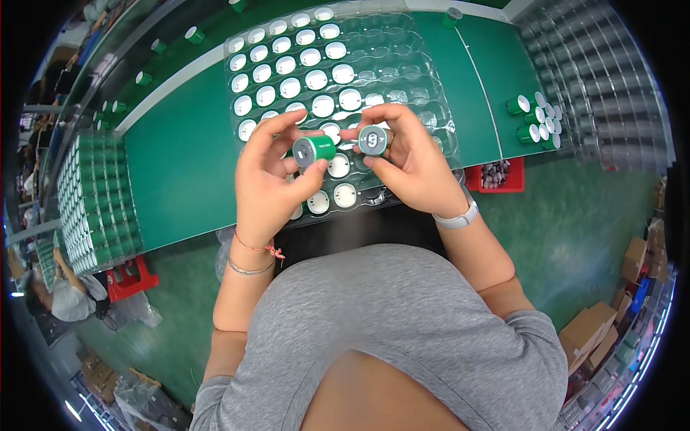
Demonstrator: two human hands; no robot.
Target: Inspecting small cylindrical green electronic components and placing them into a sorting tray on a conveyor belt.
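Observation:
My left hand (277, 165) is closed round a small green cylinder (321, 147), tilted so its dark grey end faces me. In my right hand (410, 154) a second cylinder (373, 141) is gripped between thumb and fingers, its dark end with white marks turned toward me. Both hands hover over a clear plastic tray (420, 68) of round pockets. Rows of white-topped cylinders (290, 87) fill the tray's left and middle pockets, while pockets toward its right side hold none. My hands and the held cylinders hide part of the near rows.
Loose green cylinders (532, 133) stand grouped at the table's right, near stacked clear trays (600, 65). A filled tray stack (100, 201) is at the left. Red bins (514, 176) sit below the green table (172, 165). More cylinders (194, 34) stand beyond a pale rail. Another person (72, 294) is far left.

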